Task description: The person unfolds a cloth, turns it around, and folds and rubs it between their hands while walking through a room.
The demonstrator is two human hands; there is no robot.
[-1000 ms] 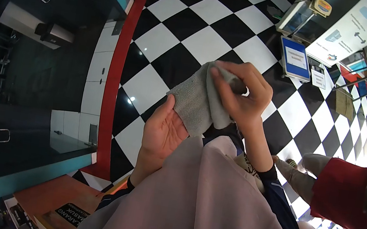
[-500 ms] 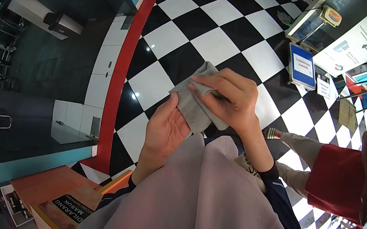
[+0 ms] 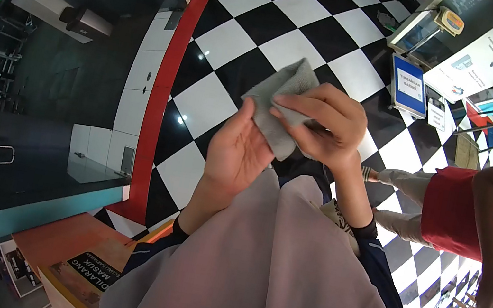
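A grey cloth [image 3: 284, 95], folded over on itself, is held up in front of my chest above the checkered floor. My left hand [image 3: 238, 147] supports its lower left part, palm up, with the thumb pressed on the cloth's edge. The fingers beneath the cloth are partly hidden. My right hand [image 3: 327, 126] pinches the cloth's folded layer from the right between thumb and fingers.
A person in a red top [image 3: 456, 205] stands at the right. A blue platform scale [image 3: 409, 86] is on the floor at the upper right. Glass doors [image 3: 43, 81] line the left, beside a red floor strip [image 3: 165, 85]. An orange box-like stand [image 3: 63, 234] is lower left.
Both hands have risen slightly with the cloth. The fold has shifted, and the cloth's top corner now points up. The person in red has lowered an arm.
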